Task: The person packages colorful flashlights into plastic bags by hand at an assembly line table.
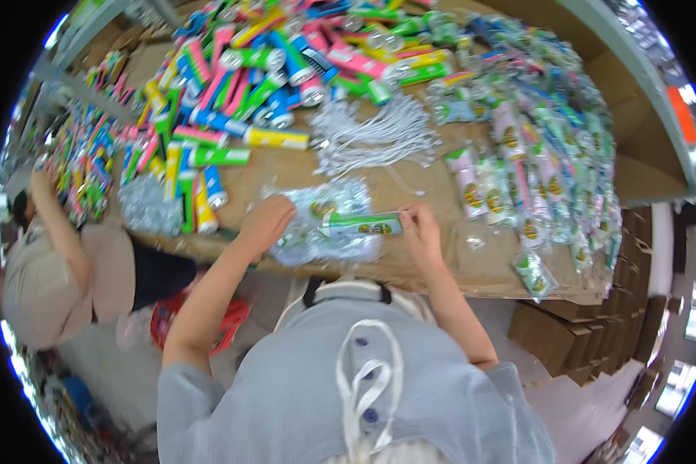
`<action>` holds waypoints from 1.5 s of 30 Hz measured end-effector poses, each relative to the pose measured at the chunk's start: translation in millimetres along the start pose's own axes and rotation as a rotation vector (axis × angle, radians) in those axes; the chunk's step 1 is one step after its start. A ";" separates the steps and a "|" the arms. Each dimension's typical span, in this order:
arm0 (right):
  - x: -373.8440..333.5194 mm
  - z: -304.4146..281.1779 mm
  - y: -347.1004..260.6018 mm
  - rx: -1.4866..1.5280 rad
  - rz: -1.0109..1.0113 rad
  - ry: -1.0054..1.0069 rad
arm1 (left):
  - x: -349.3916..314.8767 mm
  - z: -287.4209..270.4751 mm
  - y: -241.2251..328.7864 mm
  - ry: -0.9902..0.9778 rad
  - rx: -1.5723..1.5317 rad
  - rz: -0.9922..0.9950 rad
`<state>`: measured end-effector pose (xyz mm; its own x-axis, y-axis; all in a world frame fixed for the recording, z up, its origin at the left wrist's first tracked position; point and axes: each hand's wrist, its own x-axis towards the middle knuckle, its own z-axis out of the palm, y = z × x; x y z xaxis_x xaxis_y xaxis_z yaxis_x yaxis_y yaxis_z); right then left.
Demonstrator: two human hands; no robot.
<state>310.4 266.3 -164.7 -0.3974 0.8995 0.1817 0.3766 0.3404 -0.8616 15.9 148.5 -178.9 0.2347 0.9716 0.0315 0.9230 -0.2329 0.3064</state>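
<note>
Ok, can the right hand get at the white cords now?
Probably yes: the white cords lie uncovered ahead of the right hand, mostly bare table between. That hand seems to grip the green tube, though, so may need freeing first.

Green-and-white tube (361, 225) over clear plastic bags (305, 249)
Printed side up, lying crosswise, its right end past the pile's edge.

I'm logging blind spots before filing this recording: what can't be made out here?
All in the head view:
Left hand: blur hides whether its fingertips pinch a clear bag.
Green tube at the right hand: its print is too small and blurred.
Red plastic item: the left forearm covers its middle, hiding its full shape.
Co-worker's hand: too small and blurred near the left rim to tell what it holds.
</note>
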 end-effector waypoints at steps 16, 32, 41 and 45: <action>146.4 -162.1 30.3 -0.359 0.099 0.661 | 27.9 60.1 -7.9 0.270 -0.017 -0.346; 28.5 69.9 -53.8 -0.303 -0.663 -0.546 | 7.8 -33.5 75.6 0.409 -0.244 -0.250; 20.2 34.5 -55.4 -0.197 -0.614 -0.414 | -7.4 -43.0 80.1 0.347 -0.075 -0.157; 15.3 34.9 -63.8 -0.008 -0.394 -0.643 | -0.3 -43.1 94.4 0.369 -0.038 -0.020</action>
<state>251.1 248.8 -123.5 -0.9131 0.3746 0.1613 0.1105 0.6079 -0.7863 89.8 128.1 -109.0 0.0845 0.9274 0.3643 0.9128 -0.2187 0.3450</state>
